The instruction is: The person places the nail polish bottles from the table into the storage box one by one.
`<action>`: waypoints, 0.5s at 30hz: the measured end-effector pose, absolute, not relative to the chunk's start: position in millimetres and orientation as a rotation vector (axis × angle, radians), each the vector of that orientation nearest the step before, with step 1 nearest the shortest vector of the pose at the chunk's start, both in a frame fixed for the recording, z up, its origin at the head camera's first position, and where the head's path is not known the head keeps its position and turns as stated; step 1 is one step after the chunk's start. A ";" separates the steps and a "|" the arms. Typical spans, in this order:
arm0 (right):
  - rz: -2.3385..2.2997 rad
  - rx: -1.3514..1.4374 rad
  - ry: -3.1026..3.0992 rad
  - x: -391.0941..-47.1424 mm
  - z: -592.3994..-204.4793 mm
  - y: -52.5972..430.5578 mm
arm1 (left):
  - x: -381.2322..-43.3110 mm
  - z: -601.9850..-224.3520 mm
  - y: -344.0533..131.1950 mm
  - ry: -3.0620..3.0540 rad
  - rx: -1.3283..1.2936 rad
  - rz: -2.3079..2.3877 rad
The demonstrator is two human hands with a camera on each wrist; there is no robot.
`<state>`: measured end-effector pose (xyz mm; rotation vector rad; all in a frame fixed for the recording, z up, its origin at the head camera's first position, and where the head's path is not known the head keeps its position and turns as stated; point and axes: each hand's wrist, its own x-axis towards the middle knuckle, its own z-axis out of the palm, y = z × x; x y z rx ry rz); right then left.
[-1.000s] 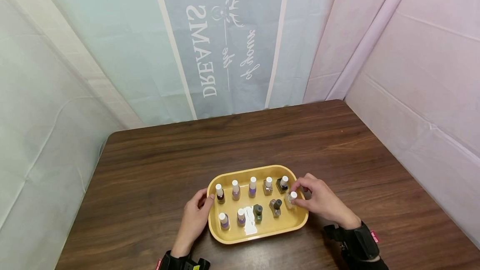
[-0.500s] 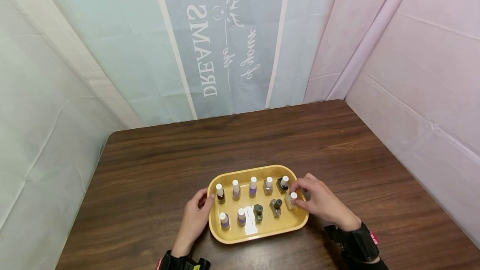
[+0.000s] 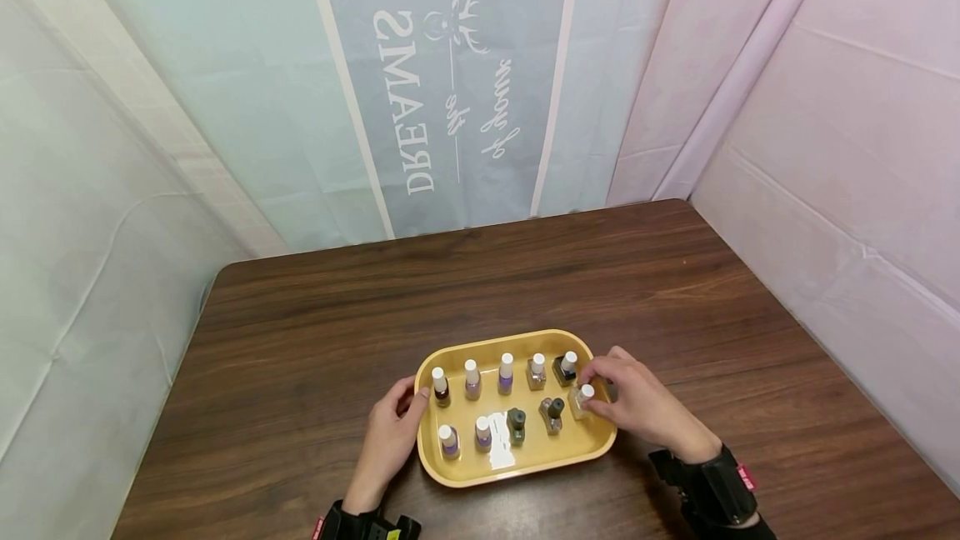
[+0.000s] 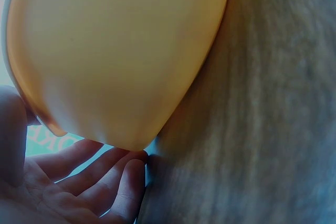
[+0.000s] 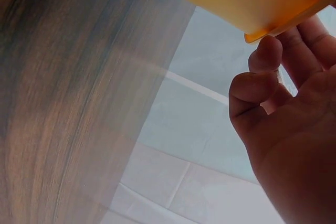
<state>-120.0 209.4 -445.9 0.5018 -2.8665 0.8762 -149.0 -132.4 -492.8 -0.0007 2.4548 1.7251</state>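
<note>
A yellow tray (image 3: 525,469) stands on the table, holding several small nail polish bottles in two rows. My left hand (image 3: 390,427) grips its left end, thumb over the rim and fingers along the outer wall, as the left wrist view also shows. At the tray's right end, my right hand (image 3: 637,394) pinches a clear nail polish bottle with a white cap (image 3: 587,392) between thumb and index finger. Close by stand a black polish bottle (image 3: 565,369) and a glittery one with a dark cap (image 3: 551,415). From the right wrist, the tray wall hides the pinched bottle.
Other bottles in the tray include a purple one (image 3: 506,375), a dark green one (image 3: 516,426) and a dark brown one (image 3: 440,387). The brown wooden table (image 3: 450,290) reaches back to a printed curtain (image 3: 465,107). White cloth walls (image 3: 847,148) flank both sides.
</note>
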 end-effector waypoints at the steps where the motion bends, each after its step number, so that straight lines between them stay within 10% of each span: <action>1: 0.872 0.505 -2.866 -120.0 -445.9 209.4 | -149.0 -492.9 -132.4 2.453 -0.002 1.726; 15: 0.849 0.492 -2.882 -118.4 -445.2 206.0 | -149.7 -493.6 -132.5 2.468 0.007 1.727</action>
